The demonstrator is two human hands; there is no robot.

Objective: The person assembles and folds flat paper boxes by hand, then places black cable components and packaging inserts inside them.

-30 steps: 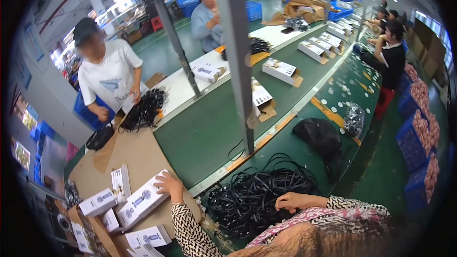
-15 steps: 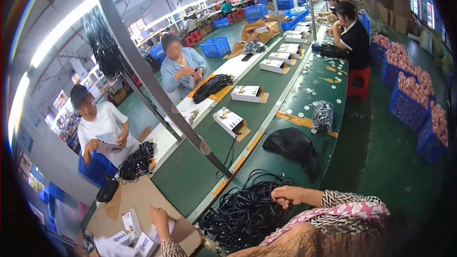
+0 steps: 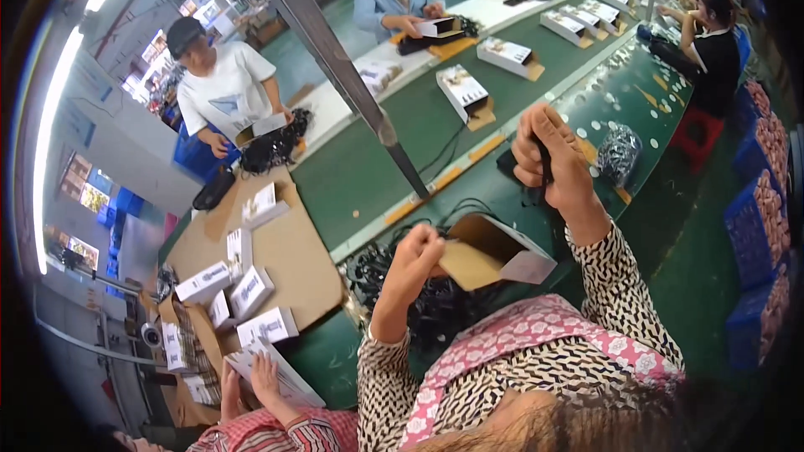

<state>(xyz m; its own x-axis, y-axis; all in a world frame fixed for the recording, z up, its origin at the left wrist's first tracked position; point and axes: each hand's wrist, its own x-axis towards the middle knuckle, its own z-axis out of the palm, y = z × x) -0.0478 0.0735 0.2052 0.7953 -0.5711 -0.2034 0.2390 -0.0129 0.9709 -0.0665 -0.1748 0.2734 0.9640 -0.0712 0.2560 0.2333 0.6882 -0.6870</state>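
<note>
My left hand (image 3: 409, 264) is closed at the edge of an open box (image 3: 529, 264), white outside and brown inside, with its brown flap folded out. The box is tilted above a tangled pile of black cords (image 3: 377, 272), which it partly covers. My right hand (image 3: 554, 159) is raised in a fist to the right of the box and above it. A short black length, seemingly a cord (image 3: 545, 164), shows between its fingers; the rest of it is hidden.
On the left, several small white boxes (image 3: 251, 291) lie on a cardboard sheet (image 3: 306, 251). Below them, a co-worker's hands (image 3: 266, 381) touch a white box. Across the green belt (image 3: 335, 192), two people handle boxes. A metal post (image 3: 335, 59) rises at the belt's edge. A clear bag (image 3: 620, 151) lies right.
My left hand has come from the white boxes to the cord pile, now with an open box. My right hand has risen out of the pile. The view has shifted; a co-worker's hands appear lower left.
</note>
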